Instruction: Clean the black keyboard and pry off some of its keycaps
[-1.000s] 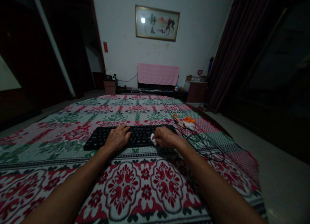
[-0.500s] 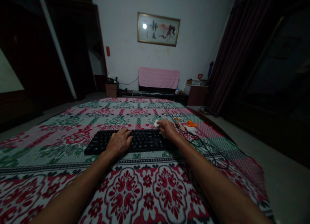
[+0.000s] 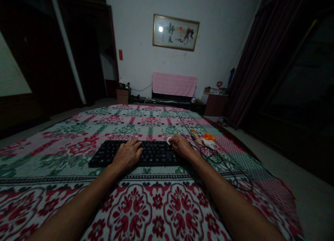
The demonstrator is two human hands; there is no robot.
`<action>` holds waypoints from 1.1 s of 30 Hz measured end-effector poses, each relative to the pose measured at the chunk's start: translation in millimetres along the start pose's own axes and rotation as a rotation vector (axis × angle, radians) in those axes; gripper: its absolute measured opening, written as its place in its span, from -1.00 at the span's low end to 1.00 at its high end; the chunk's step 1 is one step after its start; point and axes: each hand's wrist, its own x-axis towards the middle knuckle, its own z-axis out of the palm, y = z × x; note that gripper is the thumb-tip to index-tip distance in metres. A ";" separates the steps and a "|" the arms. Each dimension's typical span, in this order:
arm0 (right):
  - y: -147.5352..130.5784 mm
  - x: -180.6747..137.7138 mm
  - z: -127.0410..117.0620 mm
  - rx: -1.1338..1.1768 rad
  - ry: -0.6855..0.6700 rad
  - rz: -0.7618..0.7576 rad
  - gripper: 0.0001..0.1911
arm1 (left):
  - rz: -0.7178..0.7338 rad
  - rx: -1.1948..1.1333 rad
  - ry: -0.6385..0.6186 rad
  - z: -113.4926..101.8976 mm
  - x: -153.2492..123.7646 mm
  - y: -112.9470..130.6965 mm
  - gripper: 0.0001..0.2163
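Observation:
A black computer keyboard point(image 3: 153, 157) lies crosswise on the patterned bedspread. My left hand point(image 3: 127, 152) rests on its left half, fingers stretched over the keys and thumb apart. Over the keyboard's right end, my right hand point(image 3: 181, 145) is closed on a small white wad point(image 3: 168, 140), which looks like tissue or cloth. Only a bit of the wad shows past the fingertips, at the keyboard's far edge. To the right, a black cable point(image 3: 221, 159) loops over the bedspread.
Beyond my right hand lie a flat tan stick-like piece point(image 3: 196, 137), an orange item point(image 3: 209, 136) and a white crumpled item point(image 3: 209, 143). The bedspread point(image 3: 156, 206) covers the bed; its right edge drops toward the floor. A pink cloth point(image 3: 174, 83) hangs over a dark screen-like object by the wall.
My right hand has come slightly down and closer to the keyboard with the white wad, less of which shows now. My left hand stays in place on the keys. The view has shifted slightly.

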 end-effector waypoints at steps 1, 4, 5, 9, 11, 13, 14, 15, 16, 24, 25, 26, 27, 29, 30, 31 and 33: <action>-0.5 0.1 -0.1 -0.016 -0.004 0.006 -0.78 | 0.000 0.002 -0.003 -0.3 -0.1 0.1 -0.69; -3.4 -1.2 -6.5 -0.040 -0.055 -0.016 -0.78 | 0.006 0.014 -0.010 -1.3 -0.2 0.5 -0.68; -5.0 -2.0 -10.5 -0.046 -0.087 -0.039 -0.79 | 0.007 0.014 -0.013 -1.5 -0.2 0.6 -0.68; -14.7 -6.1 -29.3 -0.077 -0.186 -0.114 -0.77 | 0.014 0.004 -0.017 -1.8 0.0 0.5 -0.68; -19.2 -8.3 -37.5 -0.068 -0.237 -0.116 -0.78 | 0.020 0.001 -0.011 -2.0 -0.1 0.6 -0.68; -21.7 -10.7 -43.6 -0.029 -0.294 -0.103 -0.79 | 0.022 -0.004 -0.005 -2.3 -0.2 0.7 -0.68; -22.0 -11.9 -45.8 -0.002 -0.326 -0.094 -0.79 | 0.023 -0.005 -0.004 -2.5 -0.3 0.9 -0.68; -21.6 -13.0 -47.3 0.028 -0.353 -0.087 -0.79 | 0.023 -0.005 -0.004 -2.7 -0.4 1.1 -0.69; -20.6 -13.9 -48.2 0.061 -0.369 -0.079 -0.79 | 0.021 -0.003 -0.006 -2.9 -0.5 1.3 -0.69; -15.1 -13.1 -35.3 0.122 -0.127 -0.068 -0.77 | -0.007 -0.023 -0.009 -4.3 -1.1 3.3 -0.69; -16.1 -12.8 -33.6 0.104 -0.128 -0.076 -0.78 | -0.009 -0.024 -0.007 -4.0 -1.2 3.2 -0.69; -17.1 -12.7 -32.6 0.091 -0.136 -0.085 -0.78 | -0.009 -0.021 -0.004 -3.7 -1.2 3.0 -0.69; -18.3 -12.8 -32.3 0.085 -0.150 -0.094 -0.78 | -0.006 -0.016 -0.002 -3.5 -1.3 2.7 -0.69; -20.6 -13.5 -33.6 0.096 -0.189 -0.114 -0.78 | 0.003 -0.005 0.001 -3.2 -1.2 2.3 -0.68; -21.7 -14.0 -35.0 0.107 -0.210 -0.125 -0.78 | 0.006 -0.002 0.003 -3.2 -1.2 2.1 -0.68; -22.9 -14.5 -36.7 0.120 -0.228 -0.134 -0.77 | 0.012 0.000 0.004 -3.3 -1.2 2.0 -0.68; -25.2 -15.4 -39.9 0.145 -0.260 -0.144 -0.77 | 0.018 0.002 0.006 -3.6 -1.2 2.0 -0.68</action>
